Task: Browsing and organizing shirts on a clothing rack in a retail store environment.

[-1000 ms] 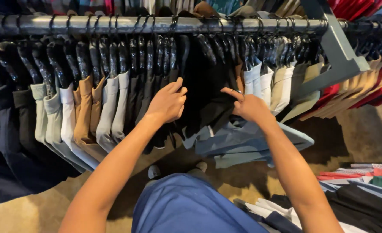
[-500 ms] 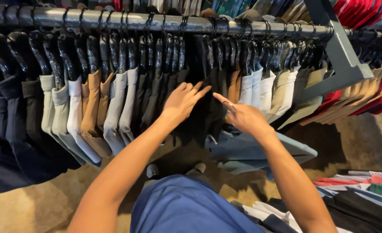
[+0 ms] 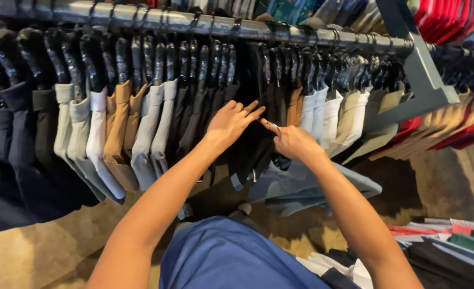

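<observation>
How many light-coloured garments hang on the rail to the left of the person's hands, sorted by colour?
Pale grey-green garments: 2
White garment: 1
Tan garments: 2
Light grey garments: 2
Total: 7

A grey metal rail (image 3: 194, 21) runs from nine o'clock to three o'clock, braced by an angled bracket (image 3: 419, 69) at two o'clock. Black hangers (image 3: 135, 53) crowd it, carrying dark, white, tan and grey garments (image 3: 116, 134).
</observation>
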